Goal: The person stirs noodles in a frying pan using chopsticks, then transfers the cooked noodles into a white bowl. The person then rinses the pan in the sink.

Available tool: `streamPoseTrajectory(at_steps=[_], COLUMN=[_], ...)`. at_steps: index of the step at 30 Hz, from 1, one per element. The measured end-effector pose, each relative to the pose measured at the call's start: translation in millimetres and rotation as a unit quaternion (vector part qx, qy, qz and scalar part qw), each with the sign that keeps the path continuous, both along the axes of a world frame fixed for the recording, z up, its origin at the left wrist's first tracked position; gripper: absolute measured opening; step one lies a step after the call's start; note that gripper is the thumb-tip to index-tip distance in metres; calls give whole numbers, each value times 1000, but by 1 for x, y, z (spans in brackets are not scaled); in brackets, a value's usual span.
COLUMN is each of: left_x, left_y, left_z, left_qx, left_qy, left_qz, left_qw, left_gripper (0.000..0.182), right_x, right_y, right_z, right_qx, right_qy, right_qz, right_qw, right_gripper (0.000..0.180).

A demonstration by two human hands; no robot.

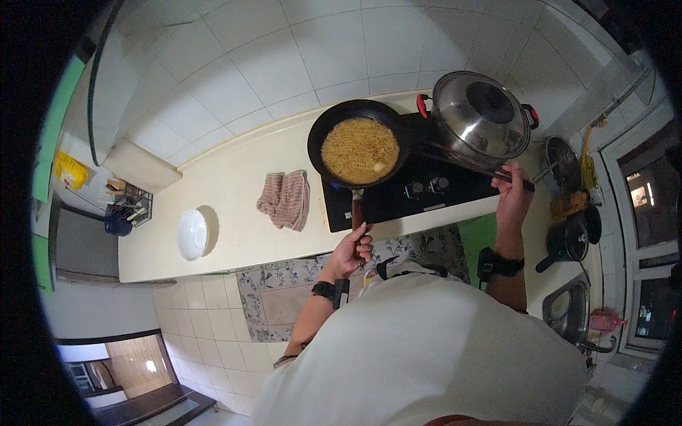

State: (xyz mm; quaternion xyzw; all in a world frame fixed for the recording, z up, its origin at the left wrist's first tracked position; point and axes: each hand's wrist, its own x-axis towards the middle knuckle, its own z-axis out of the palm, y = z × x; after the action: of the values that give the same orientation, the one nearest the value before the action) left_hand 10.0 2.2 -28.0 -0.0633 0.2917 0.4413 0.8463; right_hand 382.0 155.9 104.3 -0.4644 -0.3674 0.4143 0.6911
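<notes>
My left hand [352, 249] grips the brown handle of a black frying pan [319, 122] on the left burner, where a little blue flame shows. In the pan lies a yellow-brown, bubbling food [359, 149], its kind unclear, with a pale lump near its lower right. My right hand [514, 193] is closed on the dark handle of a long utensil [503, 173], which reaches left over the black gas hob [389, 210]; its blurred far end cannot be made out. Just behind this hand stands a steel pot with a glass-and-steel lid [479, 114] and red-and-black handles.
A striped cloth [285, 199] and a white bowl [192, 235] lie left of the hob on the cream counter [240, 160]. At the far left is a utensil rack [139, 202]. On the right are a steel pot [562, 160], a dark lidded saucepan [570, 240] and a sink [566, 314].
</notes>
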Motion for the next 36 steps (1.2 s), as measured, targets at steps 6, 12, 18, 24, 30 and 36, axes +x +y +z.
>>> streamPoseTrajectory(at_steps=[6, 12, 18, 24, 30, 36], left_x=[0, 0, 1, 0, 1, 1], left_y=[0, 0, 1, 0, 0, 0], left_z=[-1, 4, 7, 8, 7, 8], left_qx=[9, 8, 3, 0, -14, -20], left_qy=[12, 33, 45, 36, 8, 8], left_qz=[-1, -11, -15, -13, 5, 4], left_qw=[1000, 999, 999, 999, 1000, 1000], left_gripper=[28, 29, 28, 25, 30, 28], right_x=[28, -46, -103, -120, -118, -120], right_y=[16, 23, 38, 57, 67, 69], right_z=[-27, -90, -159, -197, -220, -228], right_qx=[61, -21, -91, -112, -60, -64], right_qy=[-185, -594, -728, -775, -809, -817], right_qz=[-108, 149, 259, 307, 262, 247], right_qw=[975, 790, 628, 541, 524, 517], right_gripper=[34, 30, 65, 62, 45, 38])
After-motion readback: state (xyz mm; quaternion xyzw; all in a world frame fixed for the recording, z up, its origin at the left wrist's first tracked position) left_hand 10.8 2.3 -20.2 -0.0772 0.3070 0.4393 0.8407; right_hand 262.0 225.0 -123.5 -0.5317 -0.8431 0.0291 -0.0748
